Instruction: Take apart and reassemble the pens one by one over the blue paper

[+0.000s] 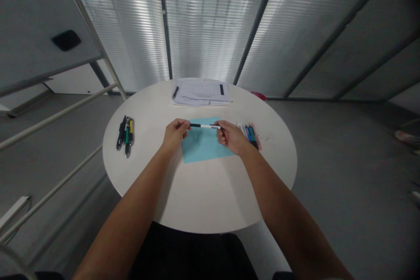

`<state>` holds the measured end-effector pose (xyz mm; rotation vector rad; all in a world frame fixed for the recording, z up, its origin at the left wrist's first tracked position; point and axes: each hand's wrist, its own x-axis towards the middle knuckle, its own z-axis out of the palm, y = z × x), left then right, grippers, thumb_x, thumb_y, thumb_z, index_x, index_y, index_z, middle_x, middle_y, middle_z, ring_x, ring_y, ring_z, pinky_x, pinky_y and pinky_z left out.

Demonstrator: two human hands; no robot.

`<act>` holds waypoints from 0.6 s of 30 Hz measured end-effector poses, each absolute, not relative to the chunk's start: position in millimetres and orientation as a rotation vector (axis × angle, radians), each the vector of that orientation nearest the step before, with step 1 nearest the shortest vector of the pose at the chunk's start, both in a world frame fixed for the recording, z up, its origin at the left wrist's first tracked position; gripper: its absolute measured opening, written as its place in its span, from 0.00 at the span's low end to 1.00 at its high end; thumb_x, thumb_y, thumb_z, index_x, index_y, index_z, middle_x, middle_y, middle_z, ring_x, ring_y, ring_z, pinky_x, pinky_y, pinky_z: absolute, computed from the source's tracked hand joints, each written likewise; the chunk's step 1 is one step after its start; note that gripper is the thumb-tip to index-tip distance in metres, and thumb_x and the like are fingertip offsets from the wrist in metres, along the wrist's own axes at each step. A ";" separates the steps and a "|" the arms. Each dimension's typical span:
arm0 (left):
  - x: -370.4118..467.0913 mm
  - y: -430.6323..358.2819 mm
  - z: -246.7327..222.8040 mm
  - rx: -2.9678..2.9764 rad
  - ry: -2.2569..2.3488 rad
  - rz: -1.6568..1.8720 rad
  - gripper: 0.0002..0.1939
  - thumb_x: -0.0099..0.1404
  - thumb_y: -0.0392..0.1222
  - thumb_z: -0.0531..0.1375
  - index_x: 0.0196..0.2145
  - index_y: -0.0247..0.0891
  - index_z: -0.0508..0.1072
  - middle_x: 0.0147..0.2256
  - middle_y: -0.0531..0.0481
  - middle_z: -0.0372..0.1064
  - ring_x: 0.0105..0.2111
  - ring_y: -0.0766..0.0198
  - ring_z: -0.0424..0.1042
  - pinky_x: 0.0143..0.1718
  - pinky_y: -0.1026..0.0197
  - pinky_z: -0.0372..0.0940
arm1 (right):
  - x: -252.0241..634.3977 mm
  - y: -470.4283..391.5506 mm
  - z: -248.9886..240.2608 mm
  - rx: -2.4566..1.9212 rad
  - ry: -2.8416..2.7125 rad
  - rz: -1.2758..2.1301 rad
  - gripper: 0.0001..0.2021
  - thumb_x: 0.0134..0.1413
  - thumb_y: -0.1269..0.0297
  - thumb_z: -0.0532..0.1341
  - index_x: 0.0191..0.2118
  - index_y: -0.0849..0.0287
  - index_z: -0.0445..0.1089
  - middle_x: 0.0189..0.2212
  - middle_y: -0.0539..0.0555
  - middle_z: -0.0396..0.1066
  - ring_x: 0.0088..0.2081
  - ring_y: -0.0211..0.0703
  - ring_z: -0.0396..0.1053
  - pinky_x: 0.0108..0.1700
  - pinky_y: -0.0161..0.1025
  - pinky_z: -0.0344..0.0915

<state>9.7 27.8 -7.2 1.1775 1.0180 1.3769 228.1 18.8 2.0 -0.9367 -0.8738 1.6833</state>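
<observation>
On my screen: pen over far part of blue sheet. Left hand and right hand apart, each pinching one pen end. I judge fingertip hold slight: uneven pull could drop pen. Careless right-hand turn could knock loose pens right of sheet.

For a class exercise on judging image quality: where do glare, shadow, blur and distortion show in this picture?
Head view: glare streaks the blinds; head view: soft shadows lie on the table between the forearms; head view: softness leaves print on the papers unreadable and fine detail on the pen unclear; head view: wide-angle distortion splays the dark posts outward toward the top.
</observation>
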 end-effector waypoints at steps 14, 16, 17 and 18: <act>10.7 26.1 -4.5 1.211 1.021 1.355 0.12 0.56 0.48 0.63 0.28 0.35 0.71 0.25 0.52 0.68 0.19 0.73 0.59 0.20 0.66 0.53 | 224.1 17.7 0.3 -0.960 -0.924 1.669 0.13 0.50 0.53 0.63 0.35 0.58 0.69 0.11 0.41 0.51 0.14 0.32 0.51 0.17 0.31 0.50; 11.0 26.1 -4.7 1.209 1.019 1.360 0.12 0.56 0.48 0.63 0.28 0.35 0.71 0.25 0.52 0.68 0.19 0.73 0.59 0.20 0.66 0.53 | 223.2 17.3 0.6 -0.956 -0.942 1.607 0.12 0.47 0.56 0.65 0.35 0.57 0.69 0.10 0.40 0.48 0.15 0.31 0.51 0.18 0.31 0.49; 11.1 26.1 -4.7 1.208 1.021 1.359 0.12 0.55 0.47 0.63 0.28 0.35 0.71 0.25 0.52 0.68 0.19 0.73 0.59 0.20 0.66 0.53 | 222.9 17.3 1.1 -0.960 -0.942 1.581 0.12 0.46 0.58 0.66 0.35 0.57 0.69 0.10 0.40 0.49 0.15 0.32 0.51 0.18 0.30 0.50; 11.2 26.0 -4.5 1.207 1.025 1.357 0.12 0.55 0.47 0.63 0.28 0.35 0.71 0.25 0.52 0.68 0.18 0.73 0.59 0.20 0.66 0.53 | 222.9 17.4 1.6 -0.966 -0.939 1.563 0.12 0.45 0.59 0.66 0.36 0.57 0.69 0.11 0.40 0.50 0.16 0.32 0.53 0.19 0.30 0.51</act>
